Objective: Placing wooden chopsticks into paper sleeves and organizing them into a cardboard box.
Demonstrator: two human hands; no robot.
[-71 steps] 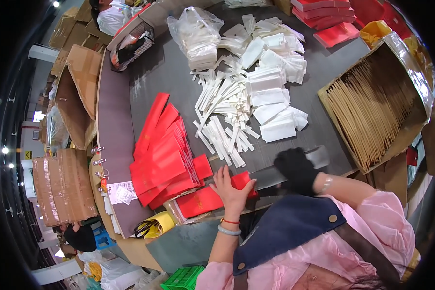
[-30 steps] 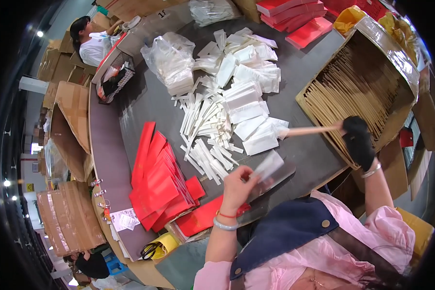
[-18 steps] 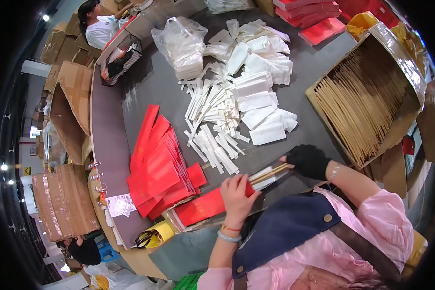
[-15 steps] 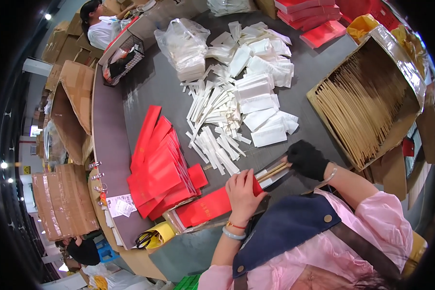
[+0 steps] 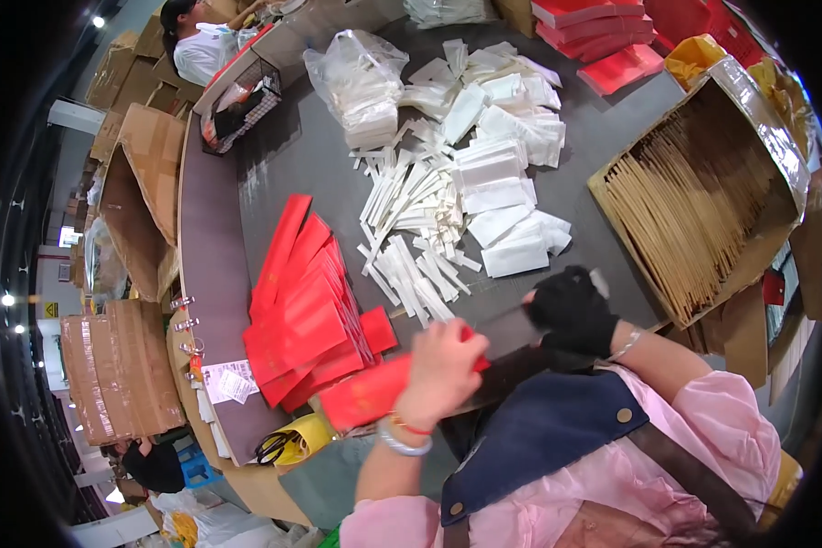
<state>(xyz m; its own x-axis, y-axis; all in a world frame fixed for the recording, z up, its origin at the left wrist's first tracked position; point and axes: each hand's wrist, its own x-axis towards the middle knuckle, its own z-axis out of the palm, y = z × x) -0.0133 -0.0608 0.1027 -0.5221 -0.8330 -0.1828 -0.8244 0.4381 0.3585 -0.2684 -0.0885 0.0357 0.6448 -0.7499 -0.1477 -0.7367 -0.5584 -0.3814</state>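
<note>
My bare left hand (image 5: 440,373) is closed around a long red paper sleeve (image 5: 363,396) with faint gold print, near the table's front edge. The hand is slightly blurred. My right hand (image 5: 571,315), in a black glove with a bare fingertip showing, is curled just right of the sleeve. A small pale edge shows beyond its knuckles, but what it holds is hidden. A fanned pile of red sleeves (image 5: 306,333) lies to the left. Ahead are loose white strips (image 5: 416,205) and stacked white packets (image 5: 493,173).
An open carton (image 5: 603,187) of thin wooden sticks (image 5: 694,215) stands on the right. Beyond are a clear bag of white strips (image 5: 361,91) and red stacks (image 5: 603,41). A wire basket (image 5: 247,110) hangs at left; a yellow holder (image 5: 306,438) contains scissors. Another person (image 5: 201,55) is far left.
My left hand and the red sleeve have shifted left, away from my right hand. The wooden sticks and white packet that ran between the hands no longer show there.
</note>
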